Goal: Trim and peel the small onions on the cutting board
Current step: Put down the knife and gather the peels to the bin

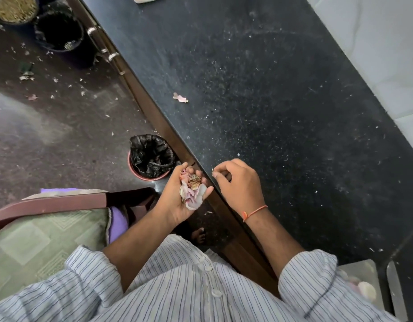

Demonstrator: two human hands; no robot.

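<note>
Closest to us, the striped shirt (189,287) leans in at the near edge of the black counter (282,112), and this looks like clean-up: the left hand (184,194) is cupped, palm up, just off that edge, holding a heap of pink and brown onion peels (192,190), while the right hand (238,182) pinches a tiny scrap at the edge itself. No cutting board shows, though pale peeled onions (366,290) seem to sit in a steel tray (356,273) by the right elbow, so I'd judge peeling mostly done. One stray peel (180,98) lies near the counter's left edge amid fine flecks, a black-lined bin (152,156) waits on the littered floor (61,108) below.
</note>
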